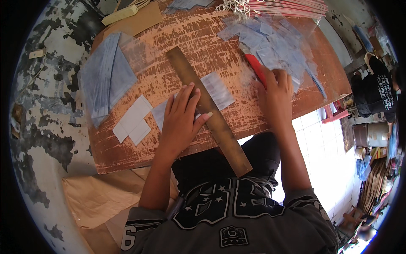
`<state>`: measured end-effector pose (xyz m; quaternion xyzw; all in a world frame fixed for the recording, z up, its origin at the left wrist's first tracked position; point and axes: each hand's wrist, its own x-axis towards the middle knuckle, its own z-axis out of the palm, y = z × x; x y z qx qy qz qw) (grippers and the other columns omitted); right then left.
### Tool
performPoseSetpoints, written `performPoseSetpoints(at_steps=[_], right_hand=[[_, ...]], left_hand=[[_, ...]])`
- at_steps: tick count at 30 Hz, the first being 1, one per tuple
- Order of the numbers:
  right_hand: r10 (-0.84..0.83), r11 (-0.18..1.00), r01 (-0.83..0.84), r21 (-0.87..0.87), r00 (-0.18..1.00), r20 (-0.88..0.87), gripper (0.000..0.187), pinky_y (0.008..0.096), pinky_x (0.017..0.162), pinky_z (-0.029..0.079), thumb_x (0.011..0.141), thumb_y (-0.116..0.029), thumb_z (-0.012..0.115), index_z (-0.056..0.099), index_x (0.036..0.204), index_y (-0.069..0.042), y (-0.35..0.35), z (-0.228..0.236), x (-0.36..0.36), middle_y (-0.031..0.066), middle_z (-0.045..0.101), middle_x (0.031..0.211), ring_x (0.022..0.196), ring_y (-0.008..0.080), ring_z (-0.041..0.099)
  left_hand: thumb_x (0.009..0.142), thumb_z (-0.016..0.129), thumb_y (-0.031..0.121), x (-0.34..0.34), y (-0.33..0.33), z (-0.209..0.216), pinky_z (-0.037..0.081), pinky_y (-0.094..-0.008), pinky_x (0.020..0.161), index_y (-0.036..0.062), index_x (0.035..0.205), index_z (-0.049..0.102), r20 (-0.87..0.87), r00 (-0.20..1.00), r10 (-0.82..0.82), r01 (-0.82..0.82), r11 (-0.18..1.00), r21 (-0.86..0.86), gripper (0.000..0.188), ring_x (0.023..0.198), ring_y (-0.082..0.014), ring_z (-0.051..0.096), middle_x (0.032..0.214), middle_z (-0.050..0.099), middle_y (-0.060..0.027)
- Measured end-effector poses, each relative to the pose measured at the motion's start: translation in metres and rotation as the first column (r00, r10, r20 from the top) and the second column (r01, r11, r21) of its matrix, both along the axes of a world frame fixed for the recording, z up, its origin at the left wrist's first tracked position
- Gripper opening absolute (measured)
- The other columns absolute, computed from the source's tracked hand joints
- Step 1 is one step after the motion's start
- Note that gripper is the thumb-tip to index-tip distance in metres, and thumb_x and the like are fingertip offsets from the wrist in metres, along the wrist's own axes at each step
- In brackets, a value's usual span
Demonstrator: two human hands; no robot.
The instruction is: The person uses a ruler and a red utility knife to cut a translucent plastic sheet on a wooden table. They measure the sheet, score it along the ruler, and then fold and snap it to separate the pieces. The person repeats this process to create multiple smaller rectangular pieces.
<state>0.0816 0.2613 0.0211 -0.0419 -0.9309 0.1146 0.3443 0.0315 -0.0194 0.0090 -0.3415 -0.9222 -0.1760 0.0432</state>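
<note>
My left hand (179,116) presses a long, flat brownish ruler (220,127) down, its fingertips along one edge and its thumb lying over the bar. Slantwise across the table goes the ruler, its near end jutting past the table edge above my lap. Beneath it is a translucent grey-blue plastic sheet (218,92), showing on both sides. My right hand (277,99) grips a red utility knife (254,64), tilted beside a heap of cut plastic pieces (275,46). White ruled paper pieces (133,120) lie left of my left hand.
Longer bluish plastic sheets (105,80) are stacked on the worn brown table (211,38) at left. Cardboard (139,21) bearing a pale block (120,15) lies far left. Red rods with white strings (287,7) lie at the back. A person (376,91) is off to the right.
</note>
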Motion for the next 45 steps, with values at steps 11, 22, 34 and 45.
performPoseSetpoints(at_steps=[11, 22, 34, 45], right_hand=[[0.445, 0.669, 0.063, -0.740, 0.764, 0.467, 0.037, 0.0408, 0.063, 0.055, 0.103, -0.030, 0.075, 0.051, 0.111, -0.003, -0.071, 0.003, 0.120, 0.0135, 0.067, 0.082, 0.075, 0.0315, 0.075], [0.305, 0.415, 0.008, -0.910, 0.941, 0.147, 0.028, 0.0274, 0.069, 0.050, 0.101, -0.002, 0.075, 0.049, 0.111, -0.007, -0.034, -0.023, 0.104, 0.0025, 0.063, 0.085, 0.075, 0.0104, 0.065], [0.189, 0.555, -0.018, -0.831, 0.976, 0.105, 0.021, 0.0267, 0.061, 0.046, 0.106, -0.010, 0.070, 0.050, 0.112, -0.004, 0.013, -0.020, 0.086, 0.0049, 0.064, 0.075, 0.066, 0.0099, 0.060], [-0.070, 0.919, 0.198, -0.340, 0.933, 0.354, 0.037, 0.0498, 0.078, 0.059, 0.101, -0.025, 0.076, 0.060, 0.126, -0.002, 0.014, -0.001, 0.093, 0.0231, 0.069, 0.109, 0.097, 0.0442, 0.073]], left_hand=[[0.106, 0.063, 0.048, 0.002, 0.001, 0.000, 0.031, -0.0559, 0.127, 0.0070, 0.158, 0.053, -0.009, 1.000, 0.019, -0.018, 0.997, 0.077, 0.067, 0.155, -0.0417, 0.039, 0.169, 0.039, -0.0176], [0.101, 0.062, 0.064, 0.001, -0.001, -0.003, 0.030, -0.0567, 0.128, 0.0079, 0.168, 0.036, 0.009, 1.000, 0.028, -0.029, 0.989, 0.146, 0.091, 0.157, -0.0430, 0.035, 0.171, 0.034, -0.0228], [0.098, 0.066, 0.063, -0.001, -0.002, -0.012, 0.031, -0.0569, 0.128, 0.0079, 0.165, 0.042, -0.042, 0.999, 0.017, -0.014, 0.999, 0.048, 0.090, 0.157, -0.0436, 0.034, 0.170, 0.034, -0.0227], [0.095, 0.069, 0.059, -0.001, -0.001, 0.001, 0.032, -0.0560, 0.129, 0.0084, 0.165, 0.043, 0.033, 0.999, 0.022, -0.023, 1.000, 0.002, 0.089, 0.157, -0.0402, 0.036, 0.170, 0.035, -0.0196]])
